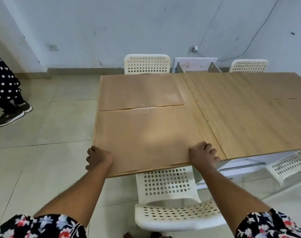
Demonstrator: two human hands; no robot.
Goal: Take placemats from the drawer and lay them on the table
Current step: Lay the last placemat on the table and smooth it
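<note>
Placemats lie flat on the left end of the wooden table (240, 109), two tan sheets set one behind the other. The near placemat (146, 138) reaches the table's front and left edges; the far placemat (139, 91) lies just beyond it, their long edges meeting or slightly overlapping along a seam where a small ripple shows. The left hand (98, 158) holds the near placemat's front left corner at the table's corner, fingers curled closed around the edge. The right hand (203, 155) presses on the front right corner of the same placemat, fingers bent and closed down against it. A white perforated chair (168, 184) stands tucked under the table's front edge between the forearms. Another white chair (146, 63) stands at the far side, and an open white drawer (196, 65) shows just beyond the table's far edge beside it. A second person's shoes (10, 114) are on the tiled floor at the left.
</note>
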